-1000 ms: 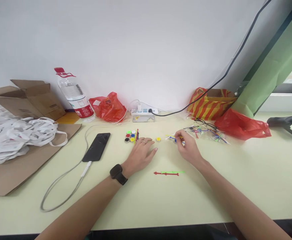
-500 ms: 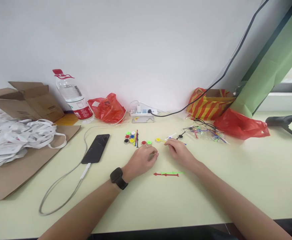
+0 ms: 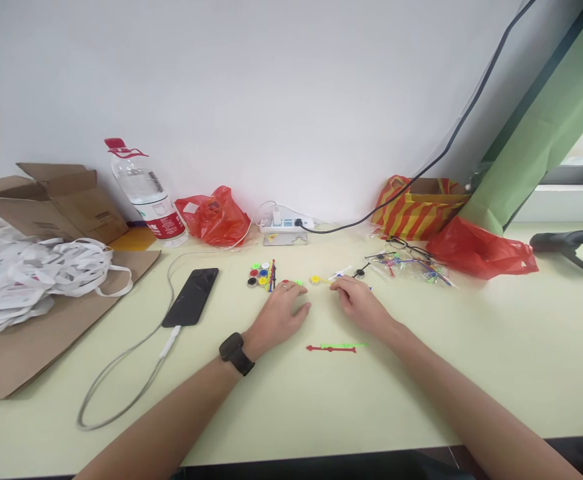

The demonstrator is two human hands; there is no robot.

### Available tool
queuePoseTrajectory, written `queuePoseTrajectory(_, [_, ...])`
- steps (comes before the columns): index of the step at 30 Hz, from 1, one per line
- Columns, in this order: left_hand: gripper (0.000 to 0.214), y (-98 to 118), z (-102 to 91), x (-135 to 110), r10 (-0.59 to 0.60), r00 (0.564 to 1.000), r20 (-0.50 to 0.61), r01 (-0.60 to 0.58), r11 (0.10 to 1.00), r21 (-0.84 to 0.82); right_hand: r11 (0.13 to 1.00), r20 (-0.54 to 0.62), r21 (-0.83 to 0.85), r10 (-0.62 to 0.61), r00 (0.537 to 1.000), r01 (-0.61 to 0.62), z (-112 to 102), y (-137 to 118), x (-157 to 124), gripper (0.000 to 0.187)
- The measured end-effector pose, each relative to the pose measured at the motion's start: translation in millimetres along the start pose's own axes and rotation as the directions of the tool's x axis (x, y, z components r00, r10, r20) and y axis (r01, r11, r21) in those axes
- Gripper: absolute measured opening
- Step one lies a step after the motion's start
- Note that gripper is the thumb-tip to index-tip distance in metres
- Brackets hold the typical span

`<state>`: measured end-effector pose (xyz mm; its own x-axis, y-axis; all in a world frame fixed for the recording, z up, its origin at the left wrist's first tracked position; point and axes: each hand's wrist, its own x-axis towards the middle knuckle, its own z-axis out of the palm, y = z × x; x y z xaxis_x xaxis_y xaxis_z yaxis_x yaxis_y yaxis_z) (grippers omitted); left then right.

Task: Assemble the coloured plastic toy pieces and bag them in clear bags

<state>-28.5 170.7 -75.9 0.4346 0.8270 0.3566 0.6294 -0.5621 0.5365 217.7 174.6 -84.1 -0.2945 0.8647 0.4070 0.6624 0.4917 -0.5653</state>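
Observation:
My left hand [image 3: 280, 313] is over the table with thumb and fingers apart, holding nothing. Its fingertips partly cover a red round piece [image 3: 285, 282] and a green round piece [image 3: 298, 283]. My right hand [image 3: 358, 301] has curled fingers, closed at the end of a thin yellow plastic arrow [image 3: 325, 281]. Beside that arrow's other end lies a yellow round piece [image 3: 314, 280]. Nearer to me, a red plastic arrow [image 3: 331, 349] lies against a green arrow [image 3: 344, 345]. Beyond my left hand several coloured round pieces [image 3: 254, 273] sit beside upright-lying arrows [image 3: 272, 275].
A phone [image 3: 191, 297] on a charging cable lies left. Behind stand a large bottle [image 3: 156, 210], a red bag [image 3: 215, 217] and a power strip [image 3: 287, 225]. At right are clear packets of arrows [image 3: 416, 267], a striped bag [image 3: 411, 212] and another red bag [image 3: 486, 248].
My left hand has opened, its fingers spreading and reaching slightly farther over the red and green round pieces. My right hand has stayed almost still at the yellow arrow.

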Motion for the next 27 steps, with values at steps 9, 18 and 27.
queuePoseTrajectory(9, [0.027, -6, 3.9, -1, 0.017, 1.0, -0.014, -0.017, 1.0, -0.017, 0.999, -0.049, 0.041, -0.014, 0.999, 0.016, -3, -1, 1, 0.029])
queuePoseTrajectory(18, [0.029, -4, 3.3, -1, -0.006, 1.0, 0.002, 0.006, 1.0, -0.012, 1.0, 0.0, 0.006, 0.003, 1.0, -0.003, -1, -2, 4, 0.028])
queuePoseTrajectory(27, [0.05, 12, -9.0, -3, 0.105, 0.989, 0.103, -0.096, 0.992, -0.086, 0.992, 0.142, -0.003, 0.122, 0.982, -0.123, -18, -18, 2, 0.027])
